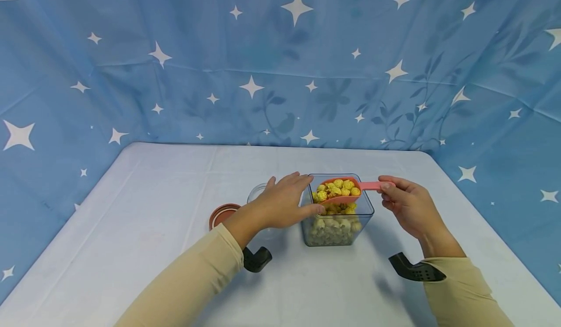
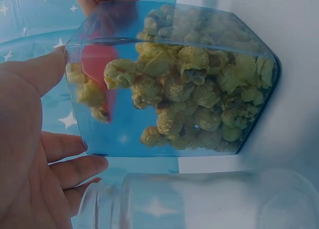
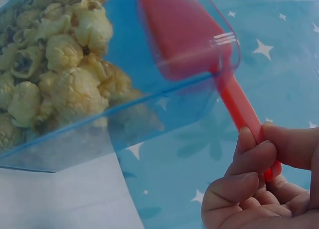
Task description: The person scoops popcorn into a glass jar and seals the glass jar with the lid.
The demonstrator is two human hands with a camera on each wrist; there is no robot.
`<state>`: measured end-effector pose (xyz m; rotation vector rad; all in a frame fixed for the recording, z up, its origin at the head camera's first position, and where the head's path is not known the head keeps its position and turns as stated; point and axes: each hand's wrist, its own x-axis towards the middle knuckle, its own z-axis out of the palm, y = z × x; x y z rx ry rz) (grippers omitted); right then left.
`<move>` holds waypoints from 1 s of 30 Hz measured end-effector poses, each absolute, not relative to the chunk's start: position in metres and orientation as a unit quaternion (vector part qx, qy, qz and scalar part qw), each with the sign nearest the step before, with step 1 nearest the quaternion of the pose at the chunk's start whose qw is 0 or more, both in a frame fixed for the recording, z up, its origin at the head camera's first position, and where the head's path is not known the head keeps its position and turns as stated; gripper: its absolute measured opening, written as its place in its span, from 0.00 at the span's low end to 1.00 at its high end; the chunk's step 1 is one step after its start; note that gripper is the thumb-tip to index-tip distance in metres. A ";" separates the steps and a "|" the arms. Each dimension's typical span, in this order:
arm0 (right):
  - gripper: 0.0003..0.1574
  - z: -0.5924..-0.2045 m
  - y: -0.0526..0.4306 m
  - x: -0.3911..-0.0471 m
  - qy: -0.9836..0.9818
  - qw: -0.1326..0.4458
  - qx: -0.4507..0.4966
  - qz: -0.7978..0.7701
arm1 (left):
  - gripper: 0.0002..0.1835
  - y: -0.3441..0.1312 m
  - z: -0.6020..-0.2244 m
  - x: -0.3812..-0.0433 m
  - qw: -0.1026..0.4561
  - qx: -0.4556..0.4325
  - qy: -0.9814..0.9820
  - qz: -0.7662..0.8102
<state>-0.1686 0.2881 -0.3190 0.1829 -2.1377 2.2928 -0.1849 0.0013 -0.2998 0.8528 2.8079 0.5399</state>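
A clear bluish square container (image 1: 367,213) of yellow popcorn (image 2: 179,89) stands on the table. My right hand (image 1: 409,208) pinches the handle of a coral-red scoop (image 1: 340,200) between thumb and fingers. Heaped with popcorn, the scoop's bowl lies within the container's upper part, above the rest of the popcorn; its handle crosses the rim. On the container's left side, my left hand (image 1: 285,203) rests at the rim with its fingers extended and the thumb spread. Nothing is inside that hand's palm in the left wrist view (image 2: 20,139).
Close to the container's left side, a clear jar (image 2: 214,199) stands without a lid, partly behind my left hand in the head view. A reddish-brown round lid (image 1: 222,213) lies left of it. White cloth (image 1: 144,220) covers the table, and a blue starry curtain (image 1: 271,64) hangs behind.
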 end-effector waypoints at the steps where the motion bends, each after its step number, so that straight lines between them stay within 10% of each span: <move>1: 0.12 -0.319 0.289 -0.168 -0.679 0.002 0.060 0.732 | 0.43 0.001 -0.300 -0.185 0.079 0.285 0.938 0.182; 30: 0.12 -0.305 0.275 -0.166 -0.636 0.029 0.092 0.766 | 0.52 -0.051 -0.317 -0.187 -0.010 0.235 0.920 0.314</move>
